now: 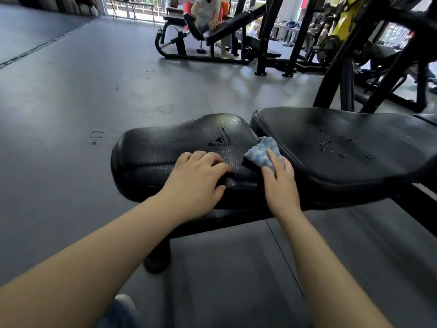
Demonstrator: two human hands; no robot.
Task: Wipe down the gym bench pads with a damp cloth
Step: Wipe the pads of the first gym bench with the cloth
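A black gym bench stands in front of me with two pads. The smaller seat pad (165,147) on the left is wet and shiny, with a dark puddle near its far end. The longer back pad (343,143) on the right carries scattered water drops. My left hand (196,178) rests on the seat pad's near edge with its fingers bent over the top. My right hand (280,183) presses a blue and white cloth (262,150) into the gap between the two pads, fingers lying straight on it.
Grey rubber floor (82,91) spreads to the left and behind the bench. The bench's black frame and foot (157,261) sit below the pads. Black and yellow machine frames (369,55) crowd the right. Another person sits on a bench (208,27) far back.
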